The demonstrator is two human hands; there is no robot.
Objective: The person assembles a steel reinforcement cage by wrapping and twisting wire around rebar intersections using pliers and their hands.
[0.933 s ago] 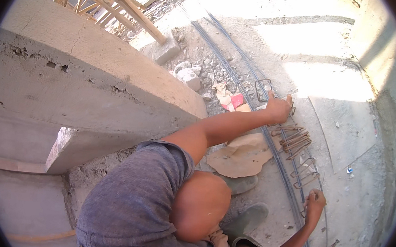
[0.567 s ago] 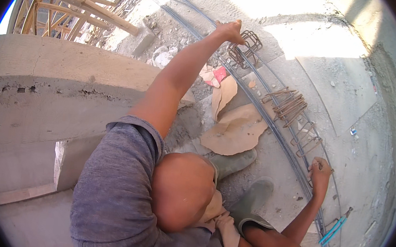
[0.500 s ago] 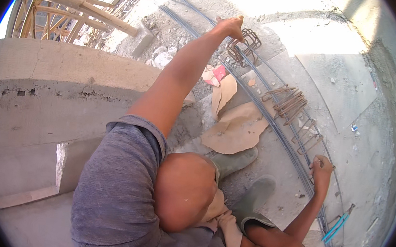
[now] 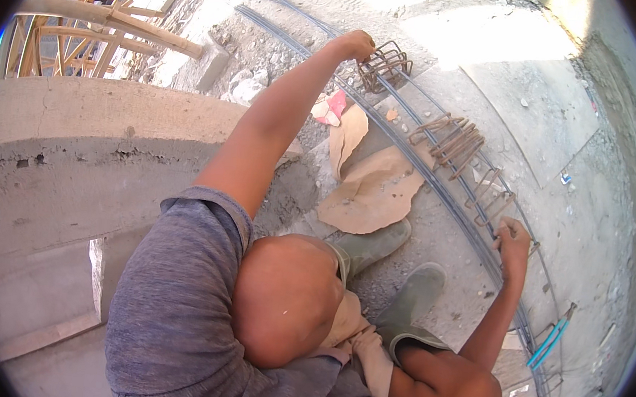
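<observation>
My left hand (image 4: 358,45) reaches far out, its fingers curled against the near edge of a bunch of bent steel stirrups (image 4: 384,68) hung around the long rebar rods. Closer in on the right, my right hand (image 4: 512,240) is closed beside the rods (image 4: 450,199); what its fingers hold is hidden. Between the hands, a second bunch of rusty stirrups (image 4: 455,144) sits on the rods. Several spaced stirrups (image 4: 493,197) stand just beyond my right fingers. Turquoise-handled pliers (image 4: 549,343) lie near my right forearm.
Torn brown paper (image 4: 375,196) lies by my green boots (image 4: 411,301). A concrete ledge (image 4: 99,111) runs along the left, with wooden poles (image 4: 111,18) behind it. Rubble (image 4: 248,86) lies near the far end of the ledge. A rough wall (image 4: 633,143) rises at the right.
My left hand has drawn back slightly, and its outstretched fingers have curled at the stirrups. My right hand has shifted a little toward the spaced stirrups. The whole view has moved slightly.
</observation>
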